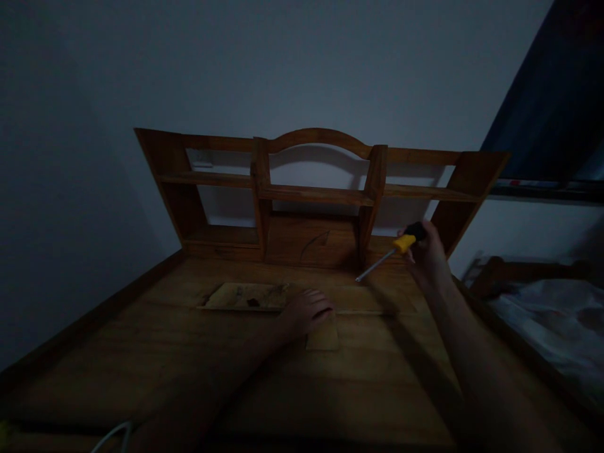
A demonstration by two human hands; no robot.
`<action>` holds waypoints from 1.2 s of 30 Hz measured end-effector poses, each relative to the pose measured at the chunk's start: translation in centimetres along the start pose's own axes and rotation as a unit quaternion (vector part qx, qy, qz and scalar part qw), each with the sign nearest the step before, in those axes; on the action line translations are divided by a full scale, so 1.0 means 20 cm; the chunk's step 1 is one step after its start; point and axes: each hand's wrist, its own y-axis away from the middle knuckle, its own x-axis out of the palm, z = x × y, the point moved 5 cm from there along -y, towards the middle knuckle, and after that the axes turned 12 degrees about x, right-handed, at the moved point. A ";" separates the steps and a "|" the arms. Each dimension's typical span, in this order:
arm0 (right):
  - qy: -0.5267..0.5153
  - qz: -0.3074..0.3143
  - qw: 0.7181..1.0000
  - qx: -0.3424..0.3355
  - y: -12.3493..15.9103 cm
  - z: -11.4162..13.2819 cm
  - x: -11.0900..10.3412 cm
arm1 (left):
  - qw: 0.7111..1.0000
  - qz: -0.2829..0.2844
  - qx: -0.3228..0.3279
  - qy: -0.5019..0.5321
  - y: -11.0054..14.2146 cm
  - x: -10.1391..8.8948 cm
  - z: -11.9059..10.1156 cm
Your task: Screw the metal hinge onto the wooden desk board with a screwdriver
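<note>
In the head view my right hand [430, 259] is closed round the black and yellow handle of a screwdriver [404, 243]. Its metal shaft slants down to the left, with the tip above the tabletop and apart from the boards. My left hand [306, 311] presses down with curled fingers where a long thin wooden board [372, 298] meets a short wooden piece [323, 340]. Dark stains mark the long board's left part. The short piece lies crosswise, pointing toward me. My hand covers the joint between them.
A wooden desk [155, 358] carries a shelf unit [317, 196] along its back, against the wall. A pale cable [116, 431] lies at the lower left. Right of the desk is a whitish plastic-looking cover [550, 314]. The room is dim.
</note>
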 end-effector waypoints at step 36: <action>0.513 0.283 0.794 -0.162 0.27 0.27 0.58 | 0.986 -0.071 -0.106 0.109 0.04 0.00 0.05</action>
